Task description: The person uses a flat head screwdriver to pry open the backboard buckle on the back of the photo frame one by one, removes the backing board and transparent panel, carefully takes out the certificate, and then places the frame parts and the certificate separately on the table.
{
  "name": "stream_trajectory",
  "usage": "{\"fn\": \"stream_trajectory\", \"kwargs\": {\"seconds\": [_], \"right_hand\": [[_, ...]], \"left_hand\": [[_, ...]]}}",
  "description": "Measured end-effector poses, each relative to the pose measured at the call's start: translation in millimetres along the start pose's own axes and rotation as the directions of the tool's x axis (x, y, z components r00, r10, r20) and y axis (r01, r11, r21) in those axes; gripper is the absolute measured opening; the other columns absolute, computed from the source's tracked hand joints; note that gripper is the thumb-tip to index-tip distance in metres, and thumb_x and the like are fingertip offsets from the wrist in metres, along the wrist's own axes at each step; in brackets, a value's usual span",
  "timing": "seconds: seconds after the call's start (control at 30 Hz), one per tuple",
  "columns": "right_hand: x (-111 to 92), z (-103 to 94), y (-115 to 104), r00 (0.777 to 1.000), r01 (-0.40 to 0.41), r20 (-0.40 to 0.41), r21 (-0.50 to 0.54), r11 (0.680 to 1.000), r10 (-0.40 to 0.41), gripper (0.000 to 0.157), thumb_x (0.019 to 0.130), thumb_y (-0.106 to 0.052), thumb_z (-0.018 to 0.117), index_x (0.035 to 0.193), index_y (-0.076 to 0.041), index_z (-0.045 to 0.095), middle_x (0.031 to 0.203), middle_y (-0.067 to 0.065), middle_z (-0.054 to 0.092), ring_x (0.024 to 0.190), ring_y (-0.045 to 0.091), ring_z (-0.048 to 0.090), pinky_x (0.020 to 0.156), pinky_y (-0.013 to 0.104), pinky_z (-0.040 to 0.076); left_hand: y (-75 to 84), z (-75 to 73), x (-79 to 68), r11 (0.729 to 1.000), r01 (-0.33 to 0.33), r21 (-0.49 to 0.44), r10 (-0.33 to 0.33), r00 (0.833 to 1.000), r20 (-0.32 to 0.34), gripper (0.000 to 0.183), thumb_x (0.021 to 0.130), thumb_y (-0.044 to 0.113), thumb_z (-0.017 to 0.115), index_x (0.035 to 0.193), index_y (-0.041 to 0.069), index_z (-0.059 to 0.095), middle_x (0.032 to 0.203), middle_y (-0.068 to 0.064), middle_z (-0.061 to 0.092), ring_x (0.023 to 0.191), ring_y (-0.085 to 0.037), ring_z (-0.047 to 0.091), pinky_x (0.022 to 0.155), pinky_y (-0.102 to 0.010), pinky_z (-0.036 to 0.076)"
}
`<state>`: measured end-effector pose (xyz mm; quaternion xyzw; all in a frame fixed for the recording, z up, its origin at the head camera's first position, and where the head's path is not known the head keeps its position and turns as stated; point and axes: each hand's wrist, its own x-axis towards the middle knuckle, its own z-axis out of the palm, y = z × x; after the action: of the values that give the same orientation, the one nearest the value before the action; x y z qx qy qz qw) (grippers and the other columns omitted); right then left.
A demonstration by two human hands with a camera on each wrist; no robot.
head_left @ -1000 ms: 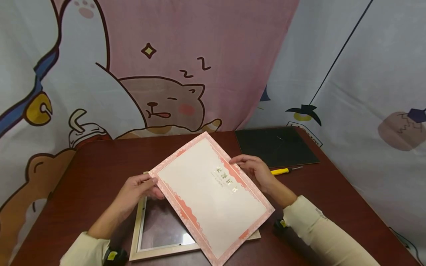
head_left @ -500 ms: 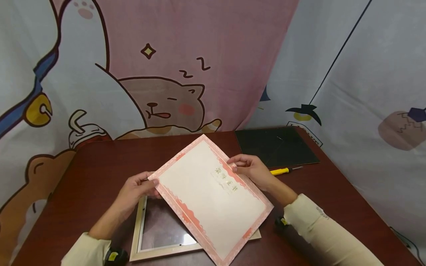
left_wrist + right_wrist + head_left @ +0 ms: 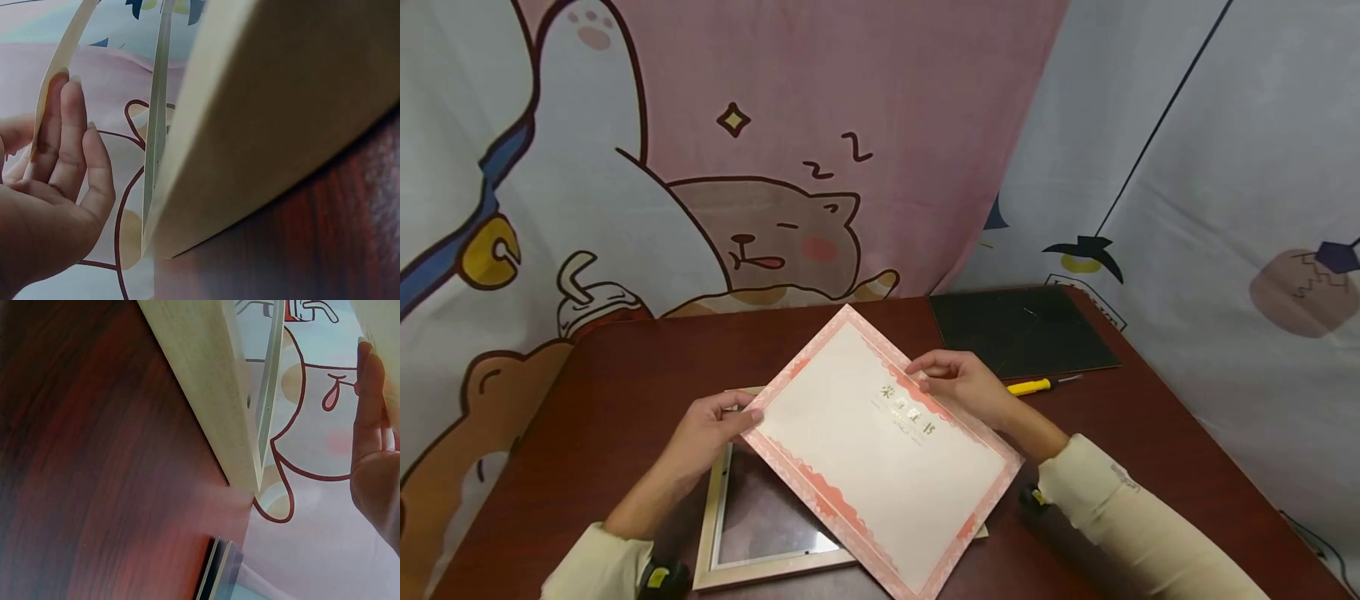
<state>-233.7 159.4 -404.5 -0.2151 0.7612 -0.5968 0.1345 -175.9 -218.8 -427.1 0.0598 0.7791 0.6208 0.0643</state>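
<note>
A cream certificate (image 3: 850,450) with a pink patterned border and gold lettering is held up at a slant in the head view. At its left corner my left hand (image 3: 703,433) pinches the edge, thumb in front and fingers behind. My right hand (image 3: 966,390) grips the upper right edge near the lettering. Under the certificate a pale wooden picture frame (image 3: 775,570) lies on the table, partly covered, with a glossy pane inside. In the left wrist view, fingers (image 3: 74,125) support the back of the sheet, beside the frame's side (image 3: 262,112).
A flat black board (image 3: 1022,333) lies at the table's back right. In front of it is a screwdriver (image 3: 1030,387) with a yellow handle. The dark red-brown table (image 3: 1150,467) meets a cartoon-printed curtain (image 3: 925,150) behind and at the sides.
The certificate has turned slightly counterclockwise: its top corner shifted left and its bottom corner right. My right hand has moved a little left with it. The picture frame has stayed put.
</note>
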Motion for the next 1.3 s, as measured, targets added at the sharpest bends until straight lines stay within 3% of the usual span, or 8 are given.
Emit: {"fn": "stream_trajectory", "kwargs": {"seconds": [0.4, 0.67, 0.77, 0.87, 0.93, 1.07, 1.13, 1.3], "right_hand": [[-4.3, -20.9, 3.3, 0.994, -0.091, -0.065, 0.014, 0.996, 0.092, 0.048, 0.092, -0.018, 0.066, 0.138, -0.011, 0.053, 0.116, 0.016, 0.068, 0.092, 0.026, 0.069, 0.075, 0.032, 0.057], [-6.7, -32.9, 18.2, 0.964, -0.145, -0.191, 0.202, 0.968, 0.184, 0.056, 0.099, -0.028, 0.056, 0.146, -0.005, 0.036, 0.110, 0.016, 0.069, 0.078, 0.024, 0.073, 0.067, 0.037, 0.059], [-7.6, -31.4, 23.5, 0.957, -0.193, -0.193, 0.138, 0.972, 0.217, 0.053, 0.100, -0.026, 0.056, 0.143, -0.001, 0.039, 0.111, 0.023, 0.068, 0.078, 0.024, 0.073, 0.066, 0.036, 0.059], [-9.6, -22.6, 28.2, 0.954, -0.252, -0.187, -0.090, 0.963, 0.233, 0.046, 0.097, -0.021, 0.060, 0.135, 0.002, 0.050, 0.107, 0.022, 0.067, 0.075, 0.024, 0.070, 0.062, 0.036, 0.058], [-11.4, -13.7, 30.4, 0.962, -0.249, -0.186, -0.304, 0.920, 0.199, 0.045, 0.094, -0.020, 0.063, 0.133, 0.000, 0.054, 0.108, 0.018, 0.066, 0.077, 0.022, 0.068, 0.064, 0.036, 0.057], [-16.9, 4.2, 33.3, 0.982, -0.175, -0.169, -0.658, 0.732, 0.083, 0.056, 0.091, -0.027, 0.068, 0.139, -0.002, 0.052, 0.129, 0.017, 0.059, 0.104, 0.028, 0.064, 0.087, 0.046, 0.053], [-20.0, 10.8, 34.9, 0.990, -0.130, -0.134, -0.765, 0.631, 0.041, 0.063, 0.090, -0.031, 0.068, 0.143, -0.004, 0.047, 0.143, 0.019, 0.049, 0.124, 0.034, 0.054, 0.100, 0.051, 0.045], [-27.5, 22.6, 38.2, 0.999, -0.040, -0.021, -0.857, 0.514, 0.044, 0.073, 0.093, -0.044, 0.063, 0.151, -0.008, 0.036, 0.159, 0.017, 0.023, 0.141, 0.039, 0.032, 0.109, 0.052, 0.035]], "left_hand": [[3.8, -6.2, 2.5, 0.986, 0.034, -0.164, -0.072, 0.969, -0.234, 0.022, 0.093, 0.011, 0.065, 0.106, -0.006, 0.064, 0.073, 0.005, 0.070, 0.063, -0.011, 0.066, 0.066, -0.032, 0.056], [4.1, -18.9, 9.5, 0.945, 0.088, -0.314, -0.208, 0.904, -0.374, 0.014, 0.095, 0.014, 0.064, 0.106, 0.004, 0.062, 0.069, 0.008, 0.069, 0.060, -0.009, 0.068, 0.067, -0.027, 0.057], [6.1, -25.6, 14.5, 0.935, 0.097, -0.341, -0.238, 0.884, -0.401, 0.020, 0.095, 0.014, 0.063, 0.110, 0.001, 0.058, 0.067, 0.008, 0.069, 0.059, -0.008, 0.068, 0.066, -0.026, 0.057], [8.2, -33.7, 19.9, 0.932, 0.104, -0.347, -0.252, 0.875, -0.414, 0.024, 0.096, 0.015, 0.061, 0.114, 0.000, 0.056, 0.065, 0.009, 0.068, 0.058, -0.008, 0.067, 0.065, -0.024, 0.056], [9.6, -38.7, 24.1, 0.929, 0.104, -0.354, -0.258, 0.870, -0.421, 0.024, 0.097, 0.015, 0.060, 0.115, 0.001, 0.055, 0.064, 0.009, 0.069, 0.057, -0.008, 0.067, 0.064, -0.023, 0.055], [9.7, -45.5, 32.1, 0.925, 0.103, -0.365, -0.266, 0.863, -0.429, 0.021, 0.097, 0.014, 0.059, 0.114, 0.002, 0.055, 0.064, 0.008, 0.069, 0.057, -0.007, 0.067, 0.062, -0.022, 0.054], [7.6, -46.6, 35.1, 0.924, 0.100, -0.369, -0.265, 0.863, -0.430, 0.019, 0.098, 0.012, 0.058, 0.114, 0.003, 0.055, 0.064, 0.007, 0.068, 0.057, -0.007, 0.067, 0.063, -0.022, 0.055], [1.4, -48.5, 39.4, 0.923, 0.103, -0.372, -0.263, 0.873, -0.411, 0.020, 0.098, 0.010, 0.055, 0.116, 0.002, 0.052, 0.067, 0.007, 0.068, 0.059, -0.007, 0.068, 0.065, -0.023, 0.056]]}}
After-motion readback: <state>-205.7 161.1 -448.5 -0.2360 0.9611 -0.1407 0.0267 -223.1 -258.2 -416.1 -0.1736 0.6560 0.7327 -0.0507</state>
